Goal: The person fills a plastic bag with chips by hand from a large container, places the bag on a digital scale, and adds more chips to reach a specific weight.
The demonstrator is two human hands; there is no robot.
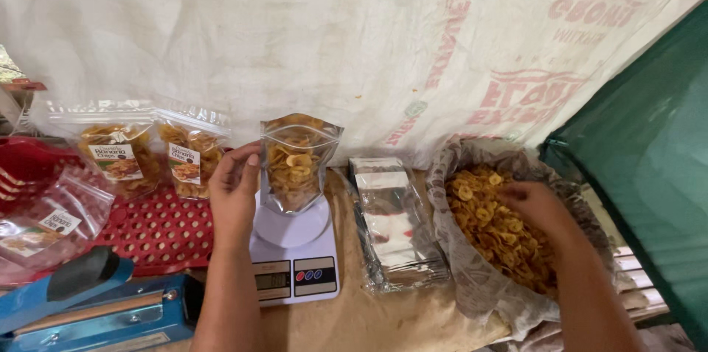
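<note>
Clear pouch (295, 164) stands on the scale (293, 252), steadied by left hand (234, 193); right hand (538, 208) clutches chips (494, 230) from the sack (472, 286).

Golden-yellow chips (291, 168) fill the clear pouch (296, 162) with its silvery top, standing on the white scale (293, 256), whose grey display has red and blue buttons beside it. Left of the scale, a red tray (158, 230) dotted with pale holes, and a blue sealer (88, 308) with a black grip. Right of the scale, a shiny silver stack of pouches (391, 223), then a grey-brown sack (479, 286) of yellow chips. Behind the scale, a white cloth (332, 35) with faded red print; far right, a green sheet (649, 153).
</note>
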